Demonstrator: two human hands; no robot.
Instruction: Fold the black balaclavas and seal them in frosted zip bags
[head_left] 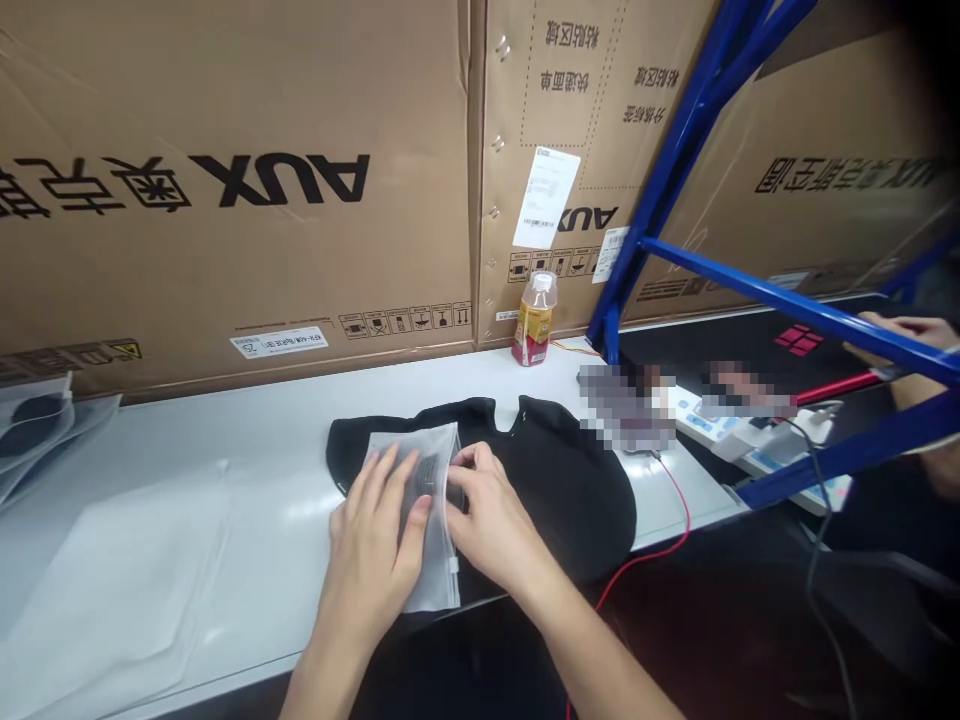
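A small frosted zip bag (433, 590) lies near the table's front edge, partly over a flat black fabric piece (570, 480) with a notched upper edge. My left hand (379, 520) rests on the bag, its fingers spread over the surface. At the bag's right-hand, slider side is my right hand (487, 510), with its fingers curled at the opening. Between those fingers and the bag something dark shows; what they grip is mostly hidden. Faint dark print or contents show through the bag.
More clear bags (112, 570) lie at left, and bags with dark contents (34, 430) behind them. A drink bottle (534, 320) stands near large cartons (240, 200). A blue metal frame (660, 180), red cable (686, 510) and power strip (705, 420) are at right, beside another person's hand (911, 340).
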